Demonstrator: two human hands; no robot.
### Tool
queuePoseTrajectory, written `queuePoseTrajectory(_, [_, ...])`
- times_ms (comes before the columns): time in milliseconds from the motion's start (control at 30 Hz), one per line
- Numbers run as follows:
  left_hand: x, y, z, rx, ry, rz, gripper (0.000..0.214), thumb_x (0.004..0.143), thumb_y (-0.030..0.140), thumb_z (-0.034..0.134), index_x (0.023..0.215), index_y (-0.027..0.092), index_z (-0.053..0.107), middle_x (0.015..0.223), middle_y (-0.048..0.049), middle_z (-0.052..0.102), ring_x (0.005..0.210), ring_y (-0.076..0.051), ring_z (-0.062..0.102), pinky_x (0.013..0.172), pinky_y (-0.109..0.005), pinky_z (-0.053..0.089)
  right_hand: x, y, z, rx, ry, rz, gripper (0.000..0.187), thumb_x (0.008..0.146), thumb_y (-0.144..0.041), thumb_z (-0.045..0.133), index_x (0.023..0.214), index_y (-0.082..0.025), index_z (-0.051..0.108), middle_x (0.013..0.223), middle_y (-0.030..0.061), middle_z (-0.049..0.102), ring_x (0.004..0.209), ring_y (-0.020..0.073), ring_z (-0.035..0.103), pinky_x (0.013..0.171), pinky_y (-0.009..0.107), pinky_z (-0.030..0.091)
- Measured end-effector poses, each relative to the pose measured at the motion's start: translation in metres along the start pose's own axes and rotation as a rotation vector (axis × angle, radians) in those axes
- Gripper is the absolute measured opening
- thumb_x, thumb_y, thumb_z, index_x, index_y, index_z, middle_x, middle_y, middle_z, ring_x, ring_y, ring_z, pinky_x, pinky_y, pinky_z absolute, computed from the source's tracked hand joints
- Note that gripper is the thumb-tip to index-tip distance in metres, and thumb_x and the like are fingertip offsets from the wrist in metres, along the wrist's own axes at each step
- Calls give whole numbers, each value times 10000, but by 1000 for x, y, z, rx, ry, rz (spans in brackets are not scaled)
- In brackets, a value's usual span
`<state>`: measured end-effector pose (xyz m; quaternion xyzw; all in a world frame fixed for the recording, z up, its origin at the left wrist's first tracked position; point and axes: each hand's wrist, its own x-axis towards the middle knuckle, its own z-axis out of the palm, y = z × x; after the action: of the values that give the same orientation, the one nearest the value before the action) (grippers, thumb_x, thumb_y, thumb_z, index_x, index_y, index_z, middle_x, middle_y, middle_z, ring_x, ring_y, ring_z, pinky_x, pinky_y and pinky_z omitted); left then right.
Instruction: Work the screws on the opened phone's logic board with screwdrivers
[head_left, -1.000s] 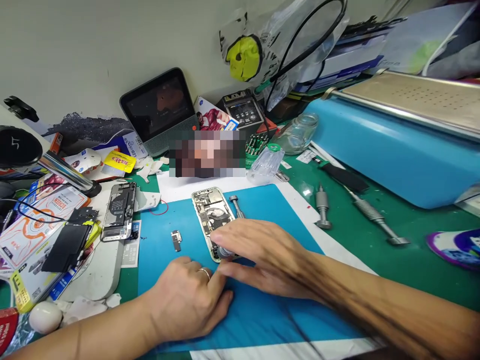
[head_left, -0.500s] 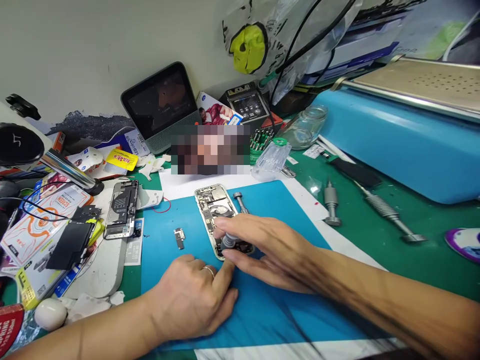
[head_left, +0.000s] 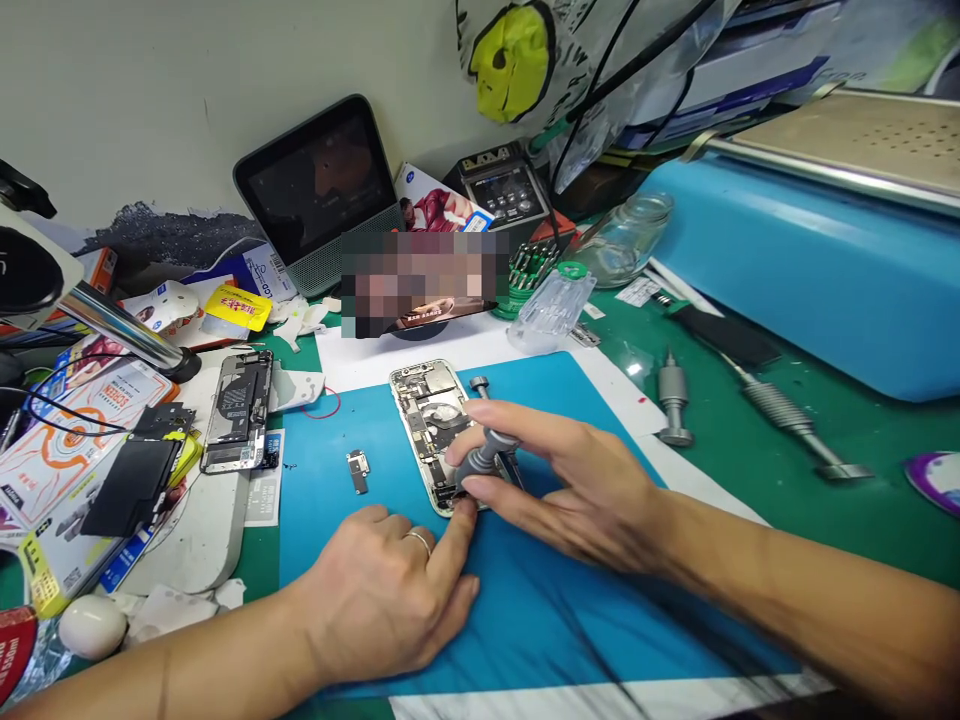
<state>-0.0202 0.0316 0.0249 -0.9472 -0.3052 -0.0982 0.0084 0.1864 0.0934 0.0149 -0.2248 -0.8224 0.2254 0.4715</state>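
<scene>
An opened smartphone (head_left: 420, 400) with bare inner parts lies on the blue mat (head_left: 337, 420). My right hand (head_left: 570, 470) holds a grey screwdriver (head_left: 486, 455) between thumb and fingers, tilted over the phone's lower half; its tip is hidden. My left hand (head_left: 397, 590) has most fingers curled in, and its index fingertip presses at the phone's lower edge. A ring is on one finger. Beside the phone, on its left, lies a small dark metal bracket (head_left: 358, 471). Another small screwdriver (head_left: 480, 386) lies at its right, partly behind my fingers.
A second phone assembly (head_left: 238, 410) rests on a white pad at the left, near several boxes. Behind stand a smart display (head_left: 315, 180), a green bit holder (head_left: 529, 275) and a glass jar (head_left: 630, 235). Two screwdrivers (head_left: 675, 400) (head_left: 795, 430) are on the right.
My right hand has lifted slightly and shifted right, and the screwdriver now leans, with more of its handle showing. My left hand stays at the phone's lower edge. The camera view has shifted slightly.
</scene>
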Motion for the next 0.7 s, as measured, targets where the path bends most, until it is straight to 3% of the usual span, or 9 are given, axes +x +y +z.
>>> queuePoseTrajectory(133, [-1,-1,0,-3,30,-5,407,1052,289,328,1288,26,529,635,-10,643,484,-199,583,452,-356,377,0,2,0,28,-6,6,624,943,-162,587,1506,-282,347,1052,40,739,784,151,728,668,244,651])
queuePoseTrajectory(233, [0,-3,-1,-82,108,-16,406,1048,375,380,1220,67,582,614,3,616,484,-185,560,461,-342,353,-1,1,0,40,37,-10,654,933,-146,602,1514,-294,341,1001,30,744,785,155,734,690,253,655])
queuePoseTrajectory(400, [2,-9,-2,-316,269,-224,213,1012,332,496,1032,164,626,668,9,629,554,-155,580,547,-301,385,-2,-3,0,11,104,-75,701,936,-118,593,1536,-311,287,1056,43,752,842,164,746,794,308,653])
queuePoseTrajectory(500, [1,-12,0,-354,282,-281,186,1000,308,549,1115,178,617,646,34,623,547,-143,580,574,-285,393,-2,-4,0,-32,64,-155,665,950,-117,566,1535,-239,273,1054,72,746,864,157,740,795,302,639])
queuePoseTrajectory(700, [0,-13,2,-331,260,-260,161,1030,272,509,1136,208,612,680,39,657,558,-129,610,572,-273,394,-1,-4,3,-58,12,-189,466,954,-142,556,1399,-163,421,911,62,741,785,169,716,686,287,615])
